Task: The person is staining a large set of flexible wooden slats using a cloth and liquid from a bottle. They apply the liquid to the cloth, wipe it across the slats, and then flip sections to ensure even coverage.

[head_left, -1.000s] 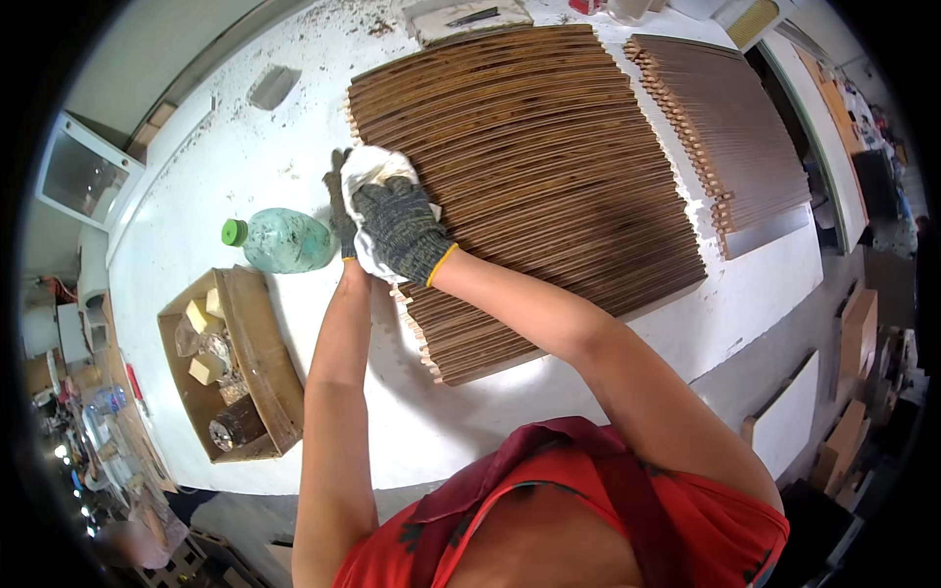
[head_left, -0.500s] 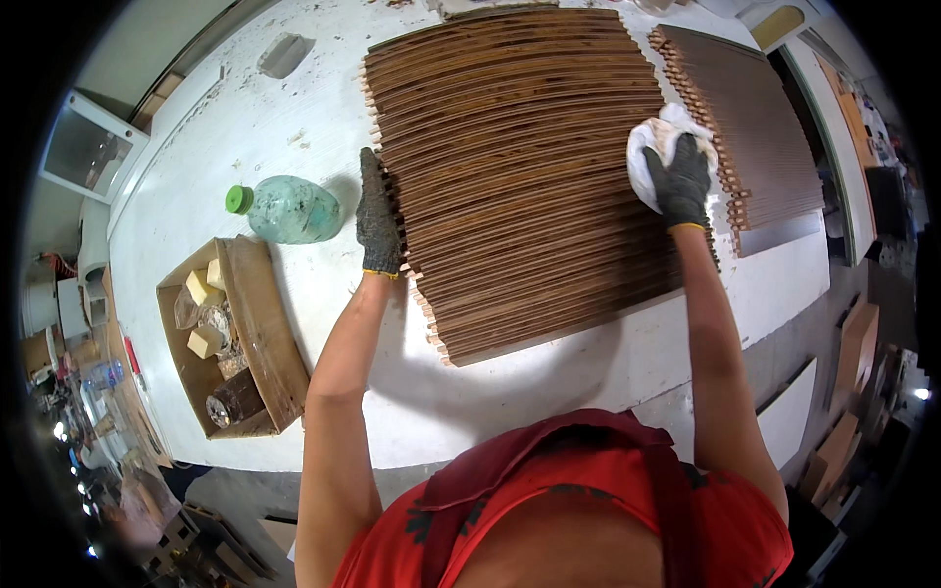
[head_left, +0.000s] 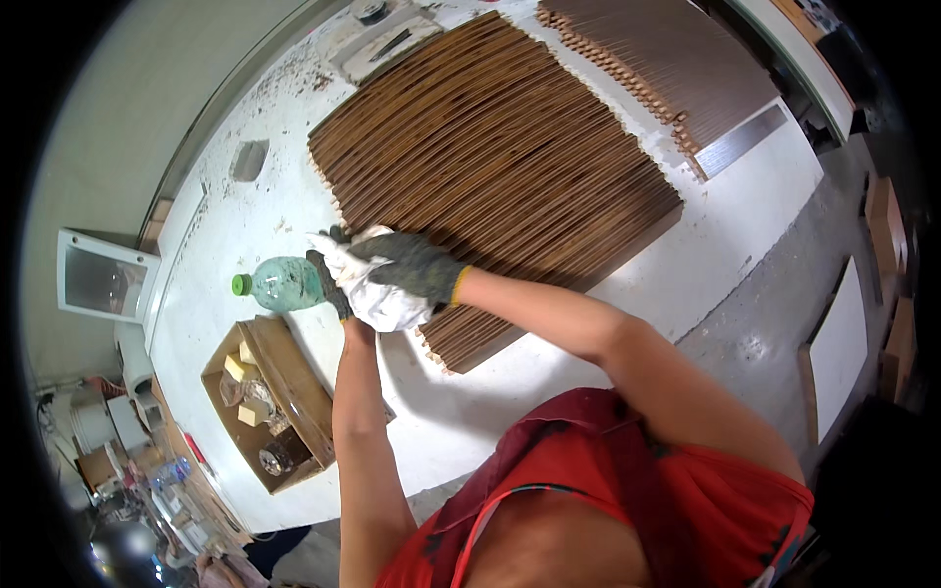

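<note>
A white cloth (head_left: 390, 306) is bunched in my right hand (head_left: 420, 267), which wears a dark glove with a yellow cuff. The fingers press the cloth against the left edge of a wide row of dark brown wood-grain strips (head_left: 480, 157), laid closely side by side on the table. My left hand (head_left: 331, 284), gloved too, is beside that same edge; its fingers look stretched out, though the cloth hides much of it. Just left of it lies a clear greenish plastic bottle (head_left: 284, 284) with a green cap.
On the white table (head_left: 490, 416), a cardboard box (head_left: 312, 392) holds yellowish blocks and a dark roll. A second row of brown strips (head_left: 676, 59) lies far right. A grey block (head_left: 250, 161) and a tray (head_left: 392, 44) are at the far left. Boards (head_left: 833, 348) stand beyond the right edge.
My right hand has carried the cloth from the right edge of the strips across to the left edge, next to my left hand. The head view has turned.
</note>
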`<act>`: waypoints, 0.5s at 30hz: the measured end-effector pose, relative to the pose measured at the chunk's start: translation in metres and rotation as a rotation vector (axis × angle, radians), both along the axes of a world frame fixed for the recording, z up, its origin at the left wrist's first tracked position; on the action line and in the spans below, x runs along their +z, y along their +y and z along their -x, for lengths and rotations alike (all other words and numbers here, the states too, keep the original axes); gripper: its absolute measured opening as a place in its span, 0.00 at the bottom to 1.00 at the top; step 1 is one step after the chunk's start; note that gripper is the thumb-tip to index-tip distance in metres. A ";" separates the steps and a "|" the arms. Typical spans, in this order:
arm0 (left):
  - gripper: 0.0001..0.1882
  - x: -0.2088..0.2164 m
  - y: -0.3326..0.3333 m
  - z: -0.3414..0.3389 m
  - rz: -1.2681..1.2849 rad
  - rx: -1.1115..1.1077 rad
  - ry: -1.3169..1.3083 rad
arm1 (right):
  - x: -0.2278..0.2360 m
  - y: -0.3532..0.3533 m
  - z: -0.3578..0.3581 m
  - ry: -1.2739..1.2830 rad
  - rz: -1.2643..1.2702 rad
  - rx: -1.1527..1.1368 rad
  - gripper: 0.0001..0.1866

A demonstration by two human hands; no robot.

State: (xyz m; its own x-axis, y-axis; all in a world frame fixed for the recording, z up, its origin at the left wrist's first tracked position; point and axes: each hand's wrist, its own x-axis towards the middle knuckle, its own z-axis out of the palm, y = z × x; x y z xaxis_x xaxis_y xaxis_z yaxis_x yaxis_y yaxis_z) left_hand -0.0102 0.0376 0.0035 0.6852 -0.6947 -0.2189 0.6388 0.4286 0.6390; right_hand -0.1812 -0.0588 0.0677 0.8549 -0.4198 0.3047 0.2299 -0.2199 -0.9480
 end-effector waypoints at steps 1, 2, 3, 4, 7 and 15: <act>0.33 0.034 -0.011 0.026 -0.172 0.058 -0.166 | 0.005 -0.012 0.026 -0.016 0.126 -0.111 0.24; 0.34 0.050 -0.006 0.041 -0.349 0.134 -0.333 | 0.008 -0.020 0.048 -0.033 0.248 -0.206 0.25; 0.34 0.051 0.008 0.046 -0.455 0.076 -0.639 | 0.010 -0.032 0.067 -0.030 0.325 -0.237 0.25; 0.34 0.048 0.025 0.054 -0.556 0.009 -0.942 | 0.011 -0.042 0.086 -0.018 0.402 -0.271 0.25; 0.65 0.076 0.049 0.123 -0.439 -0.346 -1.553 | -0.007 -0.039 0.112 0.229 0.891 -0.284 0.20; 0.69 0.058 0.063 0.174 -0.827 -0.581 -2.118 | -0.039 -0.070 0.142 1.056 2.582 -0.913 0.31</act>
